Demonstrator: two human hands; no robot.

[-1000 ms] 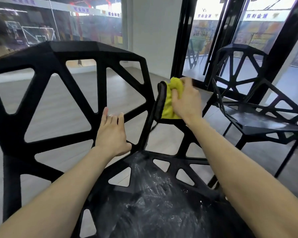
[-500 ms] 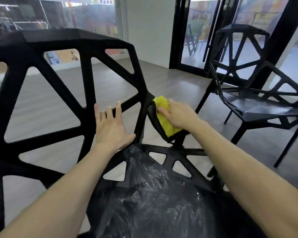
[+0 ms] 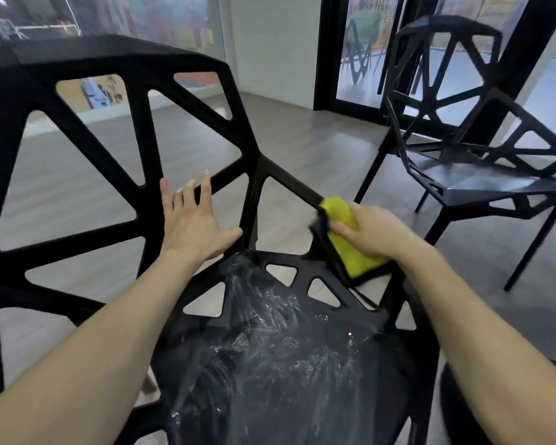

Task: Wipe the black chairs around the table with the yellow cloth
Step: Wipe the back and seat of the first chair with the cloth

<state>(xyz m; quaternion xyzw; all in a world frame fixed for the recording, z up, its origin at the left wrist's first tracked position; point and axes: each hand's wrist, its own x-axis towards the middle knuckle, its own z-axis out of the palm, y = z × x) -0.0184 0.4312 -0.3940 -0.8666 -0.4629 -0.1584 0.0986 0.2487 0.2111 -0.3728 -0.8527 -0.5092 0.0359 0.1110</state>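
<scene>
A black lattice chair [image 3: 148, 130] fills the near view, its seat [image 3: 270, 358] streaked with wet smears. My right hand [image 3: 374, 232] grips the yellow cloth [image 3: 350, 248] and presses it against the chair's right armrest strut, low near the seat. My left hand [image 3: 193, 223] lies flat with straight fingers against the inside of the backrest, its thumb spread toward the corner post. A second black chair [image 3: 469, 175] of the same kind stands at the right, apart from both hands.
Grey wood-look floor [image 3: 318, 146] stretches behind the chairs. Black-framed glass doors [image 3: 360, 59] and a thick black pillar [image 3: 523, 59] stand at the back right. A glass wall runs along the back left. A dark rounded object [image 3: 463, 409] shows at the bottom right.
My right hand has slid the yellow cloth down the armrest strut from its top end toward the seat. The view has dropped and moved closer. My left hand stays on the backrest.
</scene>
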